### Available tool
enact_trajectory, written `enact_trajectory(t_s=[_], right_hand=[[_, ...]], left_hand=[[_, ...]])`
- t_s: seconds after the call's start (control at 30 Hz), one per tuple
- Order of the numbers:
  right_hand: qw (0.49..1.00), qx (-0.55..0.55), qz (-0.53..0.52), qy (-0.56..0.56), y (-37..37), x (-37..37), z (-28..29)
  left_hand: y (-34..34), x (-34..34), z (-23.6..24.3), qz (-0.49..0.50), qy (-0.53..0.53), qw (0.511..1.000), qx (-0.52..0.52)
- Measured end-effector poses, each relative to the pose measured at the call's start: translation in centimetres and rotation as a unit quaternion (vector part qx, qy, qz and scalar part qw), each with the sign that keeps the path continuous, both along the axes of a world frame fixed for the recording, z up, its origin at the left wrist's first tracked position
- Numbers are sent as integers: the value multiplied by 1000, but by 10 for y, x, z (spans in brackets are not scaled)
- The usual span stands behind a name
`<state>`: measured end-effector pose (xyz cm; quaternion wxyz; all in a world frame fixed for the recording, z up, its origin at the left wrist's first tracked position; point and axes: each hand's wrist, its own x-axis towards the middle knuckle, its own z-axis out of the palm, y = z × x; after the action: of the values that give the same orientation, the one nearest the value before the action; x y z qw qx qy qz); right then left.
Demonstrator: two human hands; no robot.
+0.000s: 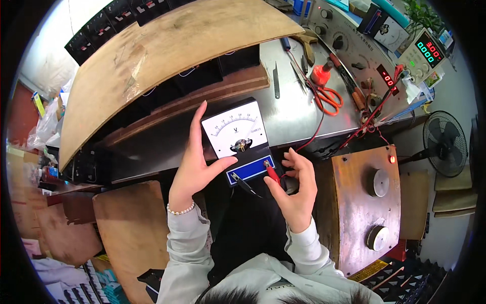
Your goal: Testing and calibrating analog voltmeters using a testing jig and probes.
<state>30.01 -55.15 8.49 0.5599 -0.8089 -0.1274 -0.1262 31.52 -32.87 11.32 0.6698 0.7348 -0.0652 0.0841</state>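
Observation:
A panel voltmeter (234, 130) with a white arc-scale dial, black casing and blue lower strip is tilted toward me over the bench's front edge. My left hand (196, 164) grips it from the left side, its thumb lying across the lower front and its fingers partly hidden behind. A black alligator clip (240, 182) is attached at the left of the blue strip. At the strip's right end sits a red alligator clip (272, 174). The thumb and curled fingers of my right hand (296, 187) are around the red clip's rear end.
Beyond the meter, a wooden board (167, 61) covers black cases. On the metal bench lie tweezers (276, 81), orange-handled scissors (330, 101) and a red bottle (321, 74). Red leads run to an instrument (344, 38). A metal-topped box (364, 202) with two knobs stands right, near a fan (444, 143).

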Motion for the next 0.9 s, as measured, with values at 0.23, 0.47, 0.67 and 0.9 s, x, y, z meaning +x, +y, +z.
enact_trajectory(t_s=[0.23,0.47,0.67,0.9], right_hand=[[1000,10,-3,3,0,-2,-1],[996,69,-2,59,-1,-12,-13],[992,86,5,92,0,-15,0],[996,56,-20,68,1,-10,-7]], left_hand=[[-4,-2,-5,7,4,1000,8],[-2,-4,-2,7,4,1000,14],[-5,3,-5,-2,-24,999,46],[-1,6,-8,-28,-15,998,48]])
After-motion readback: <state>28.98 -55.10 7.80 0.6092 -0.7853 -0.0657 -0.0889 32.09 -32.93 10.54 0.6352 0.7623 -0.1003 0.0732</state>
